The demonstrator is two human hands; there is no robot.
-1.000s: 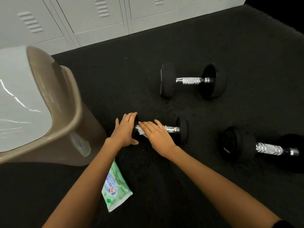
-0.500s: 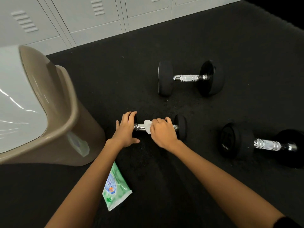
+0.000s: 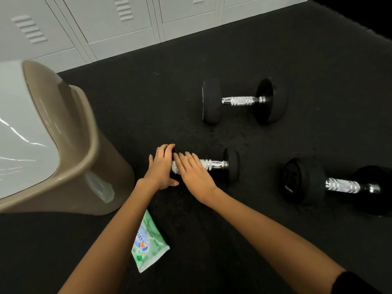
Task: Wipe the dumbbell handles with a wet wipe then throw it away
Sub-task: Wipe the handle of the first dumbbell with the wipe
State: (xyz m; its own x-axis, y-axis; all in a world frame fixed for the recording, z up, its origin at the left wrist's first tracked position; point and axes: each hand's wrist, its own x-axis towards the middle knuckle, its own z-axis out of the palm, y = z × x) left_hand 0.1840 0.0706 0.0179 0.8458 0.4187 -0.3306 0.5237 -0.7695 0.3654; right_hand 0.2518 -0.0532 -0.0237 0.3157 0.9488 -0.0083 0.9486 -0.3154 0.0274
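Observation:
A small black dumbbell with a chrome handle lies on the dark floor at centre. My left hand holds its left weight, fingers curved over the top and hiding it. My right hand lies flat with straight fingers across the left part of the handle, pressing a white wet wipe against it. Only a bit of the wipe shows between the two hands. A tan trash bin with a white liner stands at the left.
A mid-size dumbbell lies farther back. A large dumbbell lies at the right. A green pack of wipes sits on the floor under my left forearm. Grey lockers line the far wall.
My right hand slid left along the handle with the wipe and its fingers flattened out. My left hand stayed on the left weight.

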